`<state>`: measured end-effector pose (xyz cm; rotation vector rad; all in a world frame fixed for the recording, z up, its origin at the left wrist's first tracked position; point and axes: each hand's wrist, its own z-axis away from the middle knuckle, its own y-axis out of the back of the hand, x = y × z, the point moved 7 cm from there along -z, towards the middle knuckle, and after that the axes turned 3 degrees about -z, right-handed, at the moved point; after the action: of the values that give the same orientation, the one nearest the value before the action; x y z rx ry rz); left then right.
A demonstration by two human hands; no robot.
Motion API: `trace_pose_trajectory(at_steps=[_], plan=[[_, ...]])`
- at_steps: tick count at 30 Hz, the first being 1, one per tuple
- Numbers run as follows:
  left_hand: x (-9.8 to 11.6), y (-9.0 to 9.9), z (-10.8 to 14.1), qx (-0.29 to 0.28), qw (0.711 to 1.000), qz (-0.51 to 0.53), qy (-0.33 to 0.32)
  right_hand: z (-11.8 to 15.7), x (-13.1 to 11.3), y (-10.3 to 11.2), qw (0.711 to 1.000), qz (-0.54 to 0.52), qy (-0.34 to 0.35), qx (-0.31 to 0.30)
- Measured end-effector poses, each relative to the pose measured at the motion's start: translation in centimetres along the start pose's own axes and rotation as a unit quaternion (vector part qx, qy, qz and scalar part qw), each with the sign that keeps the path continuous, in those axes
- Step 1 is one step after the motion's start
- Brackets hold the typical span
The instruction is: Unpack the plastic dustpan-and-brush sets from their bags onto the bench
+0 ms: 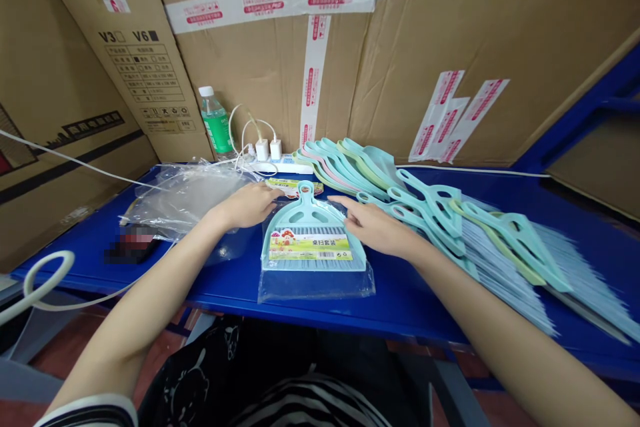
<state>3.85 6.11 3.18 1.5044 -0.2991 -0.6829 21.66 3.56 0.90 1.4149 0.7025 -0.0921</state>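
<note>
A light-blue dustpan (pixel 300 217) with a small brush (pixel 300 265) lies in a clear plastic bag (pixel 315 287) in front of me, its handle pointing away. A printed label card (pixel 310 247) lies across its middle. My left hand (pixel 253 203) is at the bag's upper left, fingers stretched towards several more label cards (pixel 287 185) behind the handle. At the dustpan's right edge is my right hand (pixel 370 223), index finger extended and the others partly bent. Neither hand visibly holds anything; whether the fingertips touch the bag is hard to tell.
Loose brushes (pixel 495 247) lie to the right on the blue table (pixel 380 307), with stacked dustpans (pixel 350 163) behind. Clear bags (pixel 185 197) and a blurred dark object (pixel 131 245) are at left. A bottle (pixel 217 123) and power strip (pixel 283 165) stand before the cardboard (pixel 260 73).
</note>
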Motion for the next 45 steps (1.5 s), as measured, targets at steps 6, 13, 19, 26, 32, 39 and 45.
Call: trace_pose_trajectory(at_steps=[6, 13, 19, 26, 32, 39, 45], plan=[[-0.5, 0.5, 0.1, 0.031, 0.997, -0.061, 0.026, 0.1, 0.5, 0.4, 0.998, 0.034, -0.055, -0.001], [1.3, 1.6, 0.5, 0.12, 0.987, 0.061, -0.088, 0.2, 0.3, 0.8, 0.992, 0.098, -0.071, 0.023], [3.8, 2.1, 1.5, 0.087, 0.949, 0.213, -0.215, 0.6, -0.2, 1.4, 0.976, 0.191, -0.094, 0.041], [6.3, 0.8, 1.9, -0.001, 0.926, 0.26, -0.274, 1.0, -2.9, 0.1, 0.993, 0.026, 0.11, -0.036], [6.4, 0.7, 1.9, 0.003, 0.922, 0.272, -0.276, 1.3, -3.4, -1.3, 0.981, -0.025, 0.154, -0.116], [6.5, 0.8, 1.8, 0.028, 0.923, 0.267, -0.275, 1.3, -4.2, -1.4, 0.975, 0.014, 0.217, -0.042], [6.7, 0.6, 1.7, 0.028, 0.919, 0.274, -0.281, 1.7, -4.6, -1.3, 0.971, 0.03, 0.237, -0.028]])
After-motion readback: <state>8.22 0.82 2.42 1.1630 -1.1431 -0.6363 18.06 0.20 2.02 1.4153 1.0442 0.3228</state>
